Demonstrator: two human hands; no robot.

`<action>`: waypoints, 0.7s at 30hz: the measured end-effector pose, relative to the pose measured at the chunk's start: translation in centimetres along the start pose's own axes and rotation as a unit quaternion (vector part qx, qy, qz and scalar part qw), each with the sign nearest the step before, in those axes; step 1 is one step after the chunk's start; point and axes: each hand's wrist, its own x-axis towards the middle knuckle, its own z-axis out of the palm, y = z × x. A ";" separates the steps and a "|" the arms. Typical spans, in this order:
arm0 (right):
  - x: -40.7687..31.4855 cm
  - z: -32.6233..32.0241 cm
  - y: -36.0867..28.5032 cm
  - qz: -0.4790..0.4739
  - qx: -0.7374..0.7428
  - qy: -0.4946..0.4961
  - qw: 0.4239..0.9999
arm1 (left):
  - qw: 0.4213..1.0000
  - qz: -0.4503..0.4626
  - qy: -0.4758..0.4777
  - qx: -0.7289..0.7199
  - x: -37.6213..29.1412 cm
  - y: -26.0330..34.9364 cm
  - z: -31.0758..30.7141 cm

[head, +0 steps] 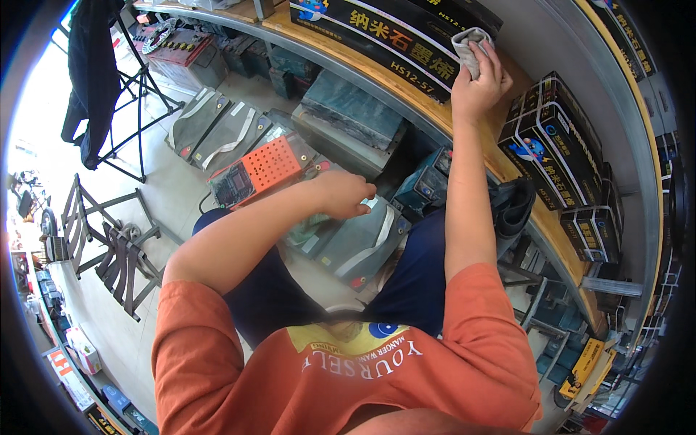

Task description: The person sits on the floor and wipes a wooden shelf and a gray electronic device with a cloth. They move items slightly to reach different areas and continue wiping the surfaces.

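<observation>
My right hand (pixel 481 87) is raised to the wooden shelf (pixel 435 100) and grips a folded pale grey cloth (pixel 466 51). The cloth is at the right end of a long black carton (pixel 375 46) bearing writing; whether it presses on the carton I cannot tell. Lower down, between my knees, my left hand (pixel 348 194) hangs loosely curled with nothing visible in it. Beneath it lie grey battery cases (pixel 353 239) with white straps. An orange perforated electrical device (pixel 266 166) with a dark panel rests beside my left forearm. A greenish cloth (pixel 307 225) is partly hidden under that forearm.
More black cartons (pixel 554 141) stand along the shelf at right, near a black bag-like item (pixel 511 206). A large dusty battery (pixel 353 109) sits under the shelf edge. Folding stools (pixel 117 244) and a black stand (pixel 136 103) draped with dark cloth occupy the left floor.
</observation>
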 end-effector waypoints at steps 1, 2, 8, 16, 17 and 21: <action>0.0 -0.1 0.1 0.023 -0.012 -0.025 0.999 | 1.000 0.001 -0.001 -0.001 0.0 0.1 0.1; -0.3 0.0 0.2 0.022 -0.008 -0.047 0.999 | 1.000 0.003 -0.003 -0.002 0.0 0.1 0.2; -4.7 2.0 1.5 0.008 -0.017 -0.271 0.962 | 1.000 0.004 -0.011 0.005 0.4 0.4 0.6; -6.5 3.6 1.2 0.068 0.021 -0.375 0.924 | 1.000 -0.021 -0.012 0.012 0.6 -1.0 0.6; -5.6 3.3 0.9 0.054 0.042 -0.327 0.943 | 1.000 -0.020 -0.014 0.011 0.5 -1.2 0.6; -1.8 1.1 -0.1 -0.028 0.057 -0.066 0.996 | 1.000 -0.010 -0.023 0.004 -0.1 -0.9 0.8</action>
